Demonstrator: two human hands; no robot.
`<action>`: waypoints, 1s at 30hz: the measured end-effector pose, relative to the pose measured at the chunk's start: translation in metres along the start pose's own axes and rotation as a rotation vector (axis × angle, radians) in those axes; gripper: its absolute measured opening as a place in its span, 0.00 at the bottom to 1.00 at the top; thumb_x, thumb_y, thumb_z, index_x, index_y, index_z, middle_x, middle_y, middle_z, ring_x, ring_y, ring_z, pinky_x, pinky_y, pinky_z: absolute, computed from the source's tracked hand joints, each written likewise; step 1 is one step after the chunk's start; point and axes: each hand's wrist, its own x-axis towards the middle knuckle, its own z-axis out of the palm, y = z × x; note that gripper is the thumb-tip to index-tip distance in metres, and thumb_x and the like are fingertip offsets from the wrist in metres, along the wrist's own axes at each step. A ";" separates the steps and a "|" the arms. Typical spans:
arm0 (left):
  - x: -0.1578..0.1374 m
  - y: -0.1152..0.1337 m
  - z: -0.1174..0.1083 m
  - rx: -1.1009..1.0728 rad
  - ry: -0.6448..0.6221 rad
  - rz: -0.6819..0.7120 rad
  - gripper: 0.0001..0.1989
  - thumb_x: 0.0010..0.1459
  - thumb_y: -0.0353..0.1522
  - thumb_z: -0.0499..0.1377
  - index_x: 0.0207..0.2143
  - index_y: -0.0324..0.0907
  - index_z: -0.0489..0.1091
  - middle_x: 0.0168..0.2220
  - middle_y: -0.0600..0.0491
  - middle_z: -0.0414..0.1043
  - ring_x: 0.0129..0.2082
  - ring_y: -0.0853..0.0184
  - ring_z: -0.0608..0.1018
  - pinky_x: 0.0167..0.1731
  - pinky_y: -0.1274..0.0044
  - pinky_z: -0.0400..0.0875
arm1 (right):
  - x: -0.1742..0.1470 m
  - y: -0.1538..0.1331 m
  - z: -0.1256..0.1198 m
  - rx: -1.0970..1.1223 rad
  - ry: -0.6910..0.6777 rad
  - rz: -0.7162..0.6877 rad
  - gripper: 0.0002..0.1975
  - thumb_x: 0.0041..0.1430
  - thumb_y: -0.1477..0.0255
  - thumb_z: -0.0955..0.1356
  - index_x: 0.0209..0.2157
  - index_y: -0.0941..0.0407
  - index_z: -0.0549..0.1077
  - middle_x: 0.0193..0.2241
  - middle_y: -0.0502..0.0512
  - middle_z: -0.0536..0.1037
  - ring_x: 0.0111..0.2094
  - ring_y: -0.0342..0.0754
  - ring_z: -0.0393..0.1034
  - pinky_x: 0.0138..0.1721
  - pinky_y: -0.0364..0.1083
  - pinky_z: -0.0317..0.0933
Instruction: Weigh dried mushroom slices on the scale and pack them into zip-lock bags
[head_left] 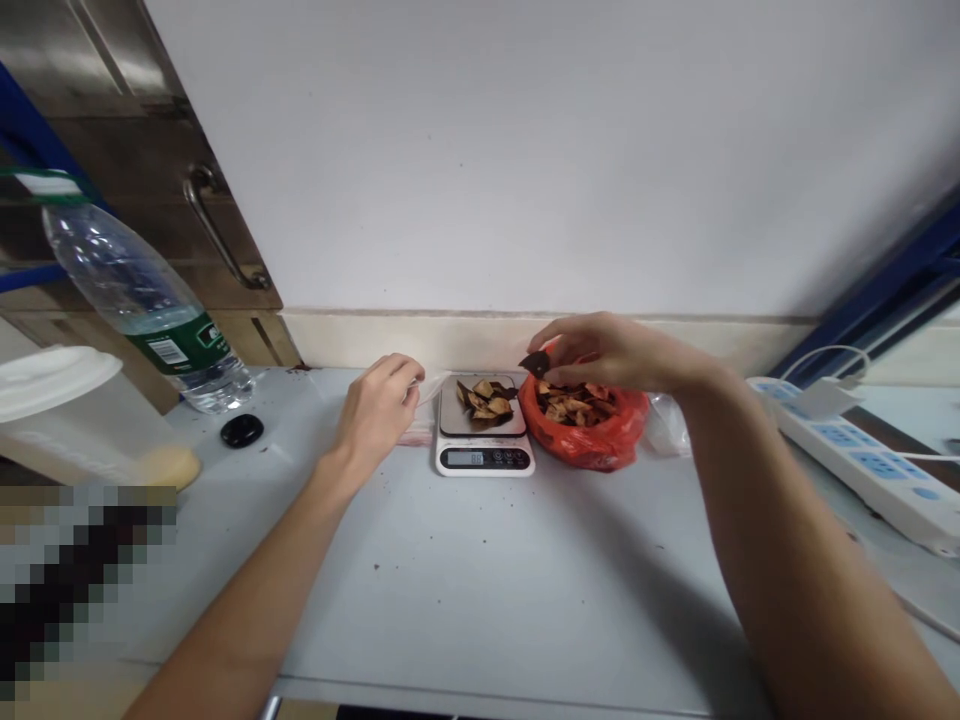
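Note:
A small white kitchen scale (486, 462) stands near the wall, its display lit. On its metal plate lies a small heap of dried brown chips (487, 402), dark on one side and tan on the other. My left hand (381, 400) is closed at the scale's left, its fingertips pinching the edge of a clear plastic bag (429, 388). To the right of the scale sits an open red plastic bag (589, 455) full of similar dried pieces (574, 405). Above that bag, my right hand (600, 350) pinches one dark dried piece (535, 364) between thumb and fingers.
A large water bottle (161, 300) and a white-lidded tub (64, 420) stand at the left, near a round black cap (241, 431). At the right lies a power strip (862, 460) with cables. Crumbs dot the grey tabletop (480, 600); a white wall (525, 160) rises behind.

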 end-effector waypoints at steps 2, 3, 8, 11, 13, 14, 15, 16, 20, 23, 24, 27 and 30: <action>0.000 0.000 0.000 0.008 -0.001 0.002 0.13 0.56 0.20 0.52 0.34 0.43 0.72 0.37 0.50 0.78 0.38 0.62 0.80 0.40 0.73 0.75 | 0.009 -0.004 0.011 -0.064 0.041 -0.063 0.17 0.55 0.73 0.68 0.48 0.55 0.76 0.34 0.54 0.82 0.34 0.48 0.75 0.35 0.44 0.66; 0.000 0.000 0.000 0.013 -0.002 0.003 0.13 0.56 0.20 0.52 0.34 0.43 0.72 0.37 0.50 0.78 0.38 0.62 0.80 0.40 0.73 0.75 | 0.014 -0.007 0.017 -0.116 0.067 -0.083 0.17 0.54 0.75 0.68 0.47 0.55 0.77 0.35 0.54 0.82 0.34 0.47 0.75 0.35 0.43 0.65; 0.001 -0.001 0.000 0.012 -0.019 -0.007 0.13 0.56 0.21 0.52 0.33 0.43 0.73 0.37 0.50 0.78 0.38 0.62 0.80 0.39 0.73 0.74 | 0.032 -0.013 0.047 -0.369 0.051 -0.078 0.18 0.55 0.83 0.66 0.45 0.55 0.79 0.44 0.58 0.80 0.39 0.48 0.73 0.37 0.43 0.62; 0.001 0.000 -0.001 0.012 -0.032 -0.042 0.12 0.56 0.22 0.54 0.33 0.44 0.73 0.37 0.50 0.78 0.38 0.62 0.80 0.37 0.74 0.74 | 0.035 -0.015 0.056 -0.383 -0.009 -0.121 0.18 0.56 0.82 0.67 0.45 0.54 0.79 0.44 0.59 0.79 0.40 0.49 0.73 0.38 0.43 0.62; 0.001 0.001 -0.003 0.019 -0.033 -0.085 0.10 0.55 0.23 0.55 0.33 0.44 0.74 0.36 0.51 0.78 0.36 0.62 0.80 0.35 0.74 0.73 | 0.034 -0.018 0.058 -0.336 0.026 -0.168 0.16 0.58 0.79 0.67 0.47 0.54 0.78 0.43 0.58 0.79 0.39 0.49 0.74 0.38 0.44 0.63; 0.002 0.001 -0.004 0.022 -0.030 -0.111 0.09 0.55 0.23 0.55 0.32 0.44 0.73 0.35 0.51 0.78 0.35 0.63 0.80 0.34 0.74 0.73 | 0.033 -0.020 0.058 -0.309 0.058 -0.195 0.16 0.59 0.78 0.67 0.47 0.53 0.78 0.43 0.58 0.79 0.39 0.49 0.73 0.38 0.44 0.63; 0.002 0.002 -0.005 0.021 -0.027 -0.135 0.08 0.55 0.24 0.56 0.31 0.44 0.73 0.34 0.52 0.78 0.34 0.63 0.80 0.33 0.74 0.72 | 0.032 -0.024 0.059 -0.285 0.085 -0.225 0.16 0.61 0.78 0.66 0.48 0.53 0.78 0.42 0.58 0.79 0.38 0.49 0.73 0.38 0.45 0.63; 0.003 0.002 -0.007 0.014 -0.024 -0.156 0.07 0.54 0.25 0.57 0.30 0.44 0.73 0.32 0.53 0.77 0.32 0.63 0.79 0.32 0.74 0.71 | 0.031 -0.027 0.061 -0.266 0.092 -0.258 0.16 0.62 0.78 0.65 0.49 0.53 0.77 0.42 0.58 0.79 0.38 0.49 0.73 0.38 0.45 0.63; 0.005 0.006 -0.009 -0.066 0.000 -0.180 0.05 0.52 0.27 0.60 0.25 0.44 0.70 0.27 0.55 0.75 0.28 0.65 0.77 0.31 0.75 0.71 | 0.030 -0.040 0.070 -0.250 -0.006 -0.347 0.19 0.66 0.76 0.63 0.55 0.52 0.74 0.42 0.58 0.79 0.36 0.47 0.72 0.36 0.44 0.60; 0.005 0.010 -0.009 -0.122 0.073 -0.162 0.06 0.52 0.27 0.60 0.25 0.44 0.69 0.26 0.56 0.74 0.25 0.68 0.75 0.31 0.76 0.72 | 0.032 -0.045 0.078 -0.256 -0.026 -0.302 0.15 0.68 0.73 0.62 0.49 0.55 0.78 0.39 0.59 0.81 0.34 0.48 0.72 0.34 0.44 0.58; 0.004 0.011 -0.009 -0.133 0.113 -0.145 0.05 0.53 0.27 0.59 0.25 0.44 0.68 0.27 0.56 0.74 0.25 0.68 0.74 0.30 0.76 0.72 | 0.034 -0.046 0.081 -0.249 -0.007 -0.267 0.15 0.69 0.71 0.62 0.43 0.57 0.80 0.35 0.59 0.81 0.33 0.48 0.72 0.34 0.45 0.58; 0.003 0.017 -0.013 -0.161 0.240 -0.041 0.04 0.57 0.29 0.58 0.29 0.44 0.68 0.31 0.54 0.75 0.29 0.67 0.76 0.33 0.75 0.74 | 0.039 -0.046 0.085 -0.178 0.166 -0.115 0.13 0.64 0.71 0.65 0.31 0.59 0.80 0.29 0.59 0.81 0.31 0.50 0.74 0.34 0.46 0.60; 0.003 0.019 -0.018 -0.223 0.226 0.082 0.09 0.61 0.38 0.60 0.41 0.44 0.71 0.44 0.48 0.76 0.46 0.60 0.77 0.47 0.69 0.75 | 0.042 -0.042 0.085 -0.035 0.421 -0.062 0.09 0.54 0.79 0.67 0.34 0.59 0.79 0.31 0.58 0.82 0.33 0.50 0.75 0.37 0.46 0.64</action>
